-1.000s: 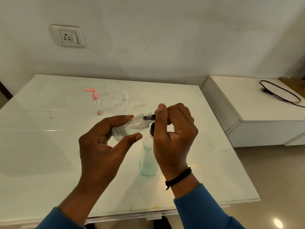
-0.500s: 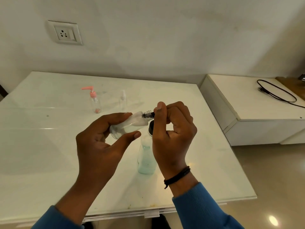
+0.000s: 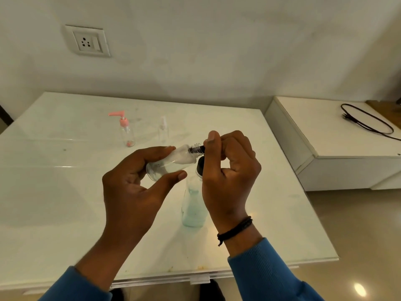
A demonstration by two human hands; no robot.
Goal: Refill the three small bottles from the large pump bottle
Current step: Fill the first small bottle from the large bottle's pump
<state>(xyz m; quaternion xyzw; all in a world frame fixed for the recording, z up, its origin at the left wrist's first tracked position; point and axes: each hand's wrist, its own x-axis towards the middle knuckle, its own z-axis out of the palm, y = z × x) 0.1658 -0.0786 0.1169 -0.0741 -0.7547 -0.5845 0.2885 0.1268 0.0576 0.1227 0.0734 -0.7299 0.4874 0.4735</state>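
1. Left hand [image 3: 132, 187] grips a small clear bottle [image 3: 171, 162] between thumb and fingers, held above the counter [image 3: 54, 192], tilted nearly sideways, neck pointing right.
2. Right hand [image 3: 227, 170] has fingers curled, thumb and fingertips pinching a dark piece [image 3: 196, 149] at the small bottle's threaded neck; can't tell if it is a cap or a nozzle.
3. Small clear bottle shows whitish content along its upper side; rest looks clear.
4. Black cord bracelet [image 3: 235, 229] on right wrist; blue sleeves [image 3: 267, 276] on both arms.
5. Large bottle [image 3: 193, 205] stands upright on the counter directly under and behind the right hand, pale blue-green liquid in its lower part, black and white top partly hidden by the hand.
6. Pink pump bottle [image 3: 125, 130], small and clear, stands upright farther back on the counter, left of centre, a bit of pink at its bottom.
7. Another small clear bottle [image 3: 163, 130] stands upright just right of the pink pump bottle, well apart from the hands; faint, detail hard to read.
8. Counter top is white and glossy, set against the wall.
9. Wall socket [image 3: 87, 41] on the wall, upper left.
10. Low white cabinet [image 3: 325, 153] at right of the counter, black cable [image 3: 366, 121] looped on its top.
11. Tan floor [image 3: 358, 235] at lower right with a light reflection.
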